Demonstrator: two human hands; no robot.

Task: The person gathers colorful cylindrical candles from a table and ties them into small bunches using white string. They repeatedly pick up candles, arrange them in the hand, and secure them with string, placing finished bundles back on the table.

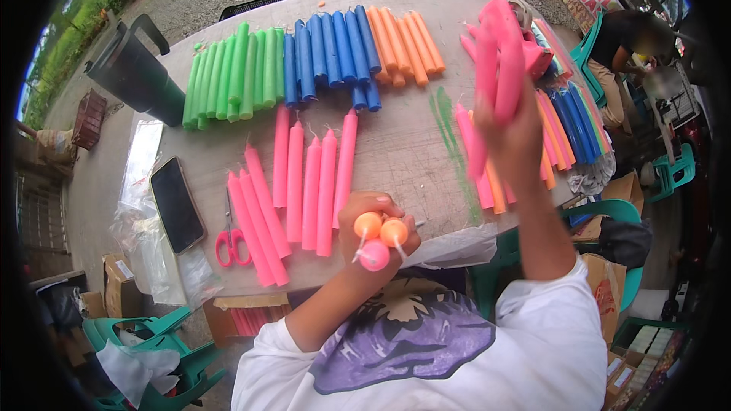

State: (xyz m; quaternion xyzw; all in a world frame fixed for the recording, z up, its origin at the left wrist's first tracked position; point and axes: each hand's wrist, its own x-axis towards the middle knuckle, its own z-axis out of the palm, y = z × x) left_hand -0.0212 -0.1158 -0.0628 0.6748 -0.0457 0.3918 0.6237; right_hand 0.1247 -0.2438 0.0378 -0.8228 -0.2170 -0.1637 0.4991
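My left hand (357, 211) is closed around two orange candles and one pink candle (374, 256), their wicked ends pointing up toward me. Over the table's right side, my right hand (511, 137) grips pink candles (508, 63); motion blurs them, so their number is unclear. Loose pink candles (311, 191) lie left of my left hand. Beyond them are rows of green candles (237, 74), blue candles (331, 48) and orange candles (400, 40). Under and beside my right hand lie further pink and orange candles (495, 188), partly hidden by it.
Pink-handled scissors (233, 245), a smartphone (178, 205) and a black tumbler (137, 74) occupy the left side. A red tape dispenser (539, 60) and wrapped multicoloured candles (577, 120) are at right. A person (622, 45) sits beyond. Green plastic chairs (154, 348) and cardboard boxes (120, 285) surround the table.
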